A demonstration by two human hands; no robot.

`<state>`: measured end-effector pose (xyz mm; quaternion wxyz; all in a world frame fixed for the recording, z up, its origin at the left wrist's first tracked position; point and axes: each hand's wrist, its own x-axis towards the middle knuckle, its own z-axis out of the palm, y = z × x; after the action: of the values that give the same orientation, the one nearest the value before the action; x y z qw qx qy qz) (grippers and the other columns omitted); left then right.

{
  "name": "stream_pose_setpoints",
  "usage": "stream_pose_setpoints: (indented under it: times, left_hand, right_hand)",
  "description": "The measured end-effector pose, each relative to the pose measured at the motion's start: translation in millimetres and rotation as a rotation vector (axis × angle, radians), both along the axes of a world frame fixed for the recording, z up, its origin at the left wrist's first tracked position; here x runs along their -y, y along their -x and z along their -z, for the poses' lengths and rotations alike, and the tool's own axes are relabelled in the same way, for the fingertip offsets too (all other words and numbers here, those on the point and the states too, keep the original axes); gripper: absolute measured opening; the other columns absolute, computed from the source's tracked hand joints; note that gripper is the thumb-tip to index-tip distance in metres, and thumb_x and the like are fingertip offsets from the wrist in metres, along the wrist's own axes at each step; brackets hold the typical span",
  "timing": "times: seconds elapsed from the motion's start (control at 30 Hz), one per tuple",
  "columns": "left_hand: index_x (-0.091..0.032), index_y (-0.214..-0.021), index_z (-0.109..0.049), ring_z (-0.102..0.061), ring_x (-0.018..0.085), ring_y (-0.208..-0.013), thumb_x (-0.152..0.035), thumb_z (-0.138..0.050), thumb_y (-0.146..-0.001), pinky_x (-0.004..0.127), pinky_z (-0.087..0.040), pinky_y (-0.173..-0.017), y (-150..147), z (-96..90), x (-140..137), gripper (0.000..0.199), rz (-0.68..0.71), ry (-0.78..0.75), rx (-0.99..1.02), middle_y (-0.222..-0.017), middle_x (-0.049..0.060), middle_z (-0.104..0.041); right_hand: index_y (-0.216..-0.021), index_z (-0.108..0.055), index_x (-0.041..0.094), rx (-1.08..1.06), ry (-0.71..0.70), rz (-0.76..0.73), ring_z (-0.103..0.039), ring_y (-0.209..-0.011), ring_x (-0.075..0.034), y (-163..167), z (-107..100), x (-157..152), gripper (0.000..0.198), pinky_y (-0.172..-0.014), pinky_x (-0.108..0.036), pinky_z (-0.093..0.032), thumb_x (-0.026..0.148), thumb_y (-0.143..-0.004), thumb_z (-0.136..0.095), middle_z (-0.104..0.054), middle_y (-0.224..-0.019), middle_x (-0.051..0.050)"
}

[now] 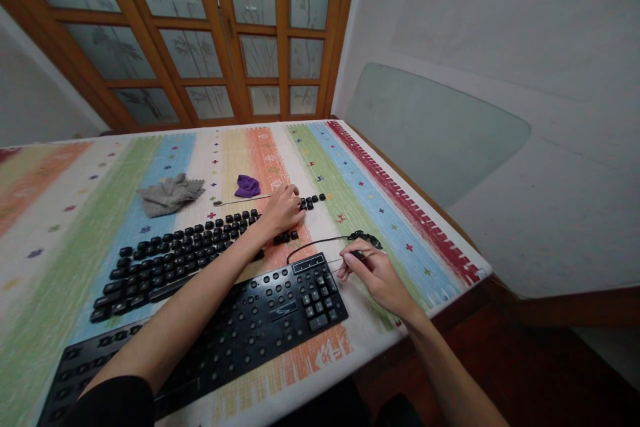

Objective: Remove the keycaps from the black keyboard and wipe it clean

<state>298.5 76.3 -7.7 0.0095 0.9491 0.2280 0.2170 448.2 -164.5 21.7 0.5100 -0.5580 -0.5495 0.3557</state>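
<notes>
My left hand (284, 211) reaches over the far side of the table, fingers curled at a small group of loose black keycaps (315, 199). A keycap appears pinched at its fingertips, partly hidden. My right hand (371, 272) is closed around the dark handle of a thin tool (357, 255), whose slim shaft points left toward the keyboard's top right corner. The black keyboard (250, 333) lies in front of me, its main area stripped to bare switches. Keycaps remain on its number pad (319, 303). My left forearm hides part of the board.
Removed keycaps (175, 257) lie in rows behind the keyboard. A grey cloth (171, 195), a purple cloth (247, 185) and a thin rod with a dark end (218, 203) lie farther back. The coiled cable (365, 237) rests beyond my right hand. A striped cloth (420, 240) covers the table.
</notes>
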Motion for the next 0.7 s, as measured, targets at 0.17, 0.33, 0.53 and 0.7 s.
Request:
stream_pose_setpoints:
  times: [0.17,0.33,0.53,0.7]
  left_hand:
    - [-0.016,-0.076,-0.071,-0.051,0.029,-0.099,-0.025,-0.060,-0.085,0.047,-0.047,-0.089,-4,3.7,-1,0.016,-0.008,0.014,-0.003,-0.102,0.013,-0.060]
    - [-0.016,-0.078,-0.071,-0.051,0.029,-0.099,-0.019,-0.057,-0.084,0.046,-0.047,-0.090,-5,4.6,1,0.015,-0.007,0.029,0.002,-0.102,0.013,-0.060]
    - [-0.015,-0.081,-0.071,-0.051,0.029,-0.099,-0.017,-0.058,-0.082,0.046,-0.047,-0.090,-4,1.5,3,0.013,-0.016,0.048,0.018,-0.101,0.013,-0.060]
    - [-0.015,-0.085,-0.070,-0.051,0.029,-0.101,-0.019,-0.056,-0.086,0.047,-0.046,-0.092,6,-9.2,13,0.015,-0.010,0.069,0.046,-0.102,0.013,-0.060]
  right_hand:
    - [-0.099,-0.062,0.020,0.077,0.030,-0.033,-0.069,-0.068,-0.017,-4,4,3,0.024,-0.069,-0.030,-0.055,0.043,-0.098,-0.055,-0.068,-0.076,-0.001]
    - [-0.095,-0.067,0.020,0.274,-0.004,-0.050,-0.069,-0.075,-0.018,-9,2,4,0.020,-0.076,-0.033,-0.052,0.038,-0.096,-0.058,-0.072,-0.086,-0.004]
    - [-0.098,-0.069,0.020,0.298,-0.022,-0.106,-0.069,-0.077,-0.018,-9,3,1,0.015,-0.076,-0.031,-0.053,0.032,-0.094,-0.060,-0.074,-0.087,-0.004]
    - [-0.098,-0.070,0.020,0.340,-0.031,-0.137,-0.070,-0.085,-0.020,-6,7,-1,0.015,-0.079,-0.032,-0.053,0.032,-0.094,-0.061,-0.075,-0.092,-0.005]
